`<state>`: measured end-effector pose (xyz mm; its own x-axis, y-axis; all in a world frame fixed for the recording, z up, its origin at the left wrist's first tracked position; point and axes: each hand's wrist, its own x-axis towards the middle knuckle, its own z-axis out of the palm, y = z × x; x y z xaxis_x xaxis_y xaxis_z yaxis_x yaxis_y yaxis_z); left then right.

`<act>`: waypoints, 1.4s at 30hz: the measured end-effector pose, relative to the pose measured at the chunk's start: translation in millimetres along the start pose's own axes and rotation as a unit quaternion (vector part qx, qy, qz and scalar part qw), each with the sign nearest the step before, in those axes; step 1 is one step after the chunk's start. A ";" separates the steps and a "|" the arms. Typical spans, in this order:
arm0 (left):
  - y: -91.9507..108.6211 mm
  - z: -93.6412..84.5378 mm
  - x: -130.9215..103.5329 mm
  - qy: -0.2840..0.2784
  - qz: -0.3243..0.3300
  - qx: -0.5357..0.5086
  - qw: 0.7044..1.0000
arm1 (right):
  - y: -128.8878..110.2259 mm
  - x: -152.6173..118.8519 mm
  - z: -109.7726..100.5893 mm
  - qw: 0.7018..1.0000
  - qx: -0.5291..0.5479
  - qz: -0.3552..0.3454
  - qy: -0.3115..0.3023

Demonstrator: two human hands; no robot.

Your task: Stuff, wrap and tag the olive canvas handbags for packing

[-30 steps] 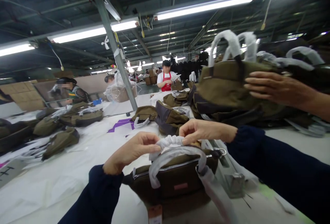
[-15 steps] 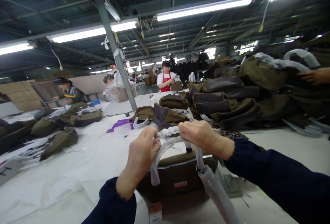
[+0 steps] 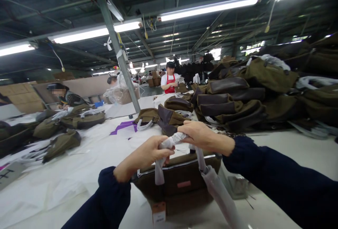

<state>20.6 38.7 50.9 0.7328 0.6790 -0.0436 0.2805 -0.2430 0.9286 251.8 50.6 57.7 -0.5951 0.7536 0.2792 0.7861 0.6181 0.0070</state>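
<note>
The left hand (image 3: 148, 153) was closed on the white-wrapped carry handles (image 3: 175, 139), its thumb lying along the near side and its fingers bent round the wrapping. The right hand (image 3: 202, 135) was also closed there, its bent fingers gripping the other end of the raised, crinkled section, with only a short stretch of wrapping showing between the two hands.

Below them was the olive-brown fabric bag (image 3: 195, 174), upright at the near side of the white-covered table (image 3: 66, 193); whether its full weight rested there could not be told. A silver metal zipper (image 3: 173, 167) ran along its top, a small pinkish rectangular patch (image 3: 184, 184) sat on its front, and an orange-and-white paper tag (image 3: 158, 213) hung at its lower left. A strap in cloudy plastic wrapping (image 3: 224, 201) sloped down from its right side.

Beyond the bag lay flat purple sheets (image 3: 124, 128) and, to the right, a large heap of olive-and-dark-brown bags (image 3: 232, 99). More olive bags (image 3: 63, 144) lay at the left. Across the table was a person in a red apron (image 3: 169, 81).
</note>
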 end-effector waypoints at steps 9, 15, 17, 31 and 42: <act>-4.9 -20.9 -37.2 -0.094 -0.068 -0.087 0.989 | -4.3 -3.0 7.0 0.988 0.135 -0.055 0.046; 11.2 -14.0 -24.0 -0.057 -0.076 -0.065 0.993 | -13.8 10.6 1.4 0.986 -0.012 -0.154 0.056; 9.2 -10.9 -22.0 -0.033 -0.076 -0.070 0.994 | -2.6 4.8 13.8 0.979 -0.043 -0.182 0.076; 14.5 -13.0 -21.5 -0.027 -0.067 -0.051 0.996 | -19.8 -9.4 -11.1 0.983 0.086 -0.156 0.038; -59.7 -8.5 -55.0 -0.021 -0.062 -0.118 0.991 | -13.0 -1.2 15.0 0.992 -0.050 -0.096 0.068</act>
<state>-41.7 21.7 1.0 0.7283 0.6632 -0.1725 0.2199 0.0123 0.9754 239.8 45.0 42.9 -0.7122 0.5832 0.3907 0.6776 0.7165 0.1658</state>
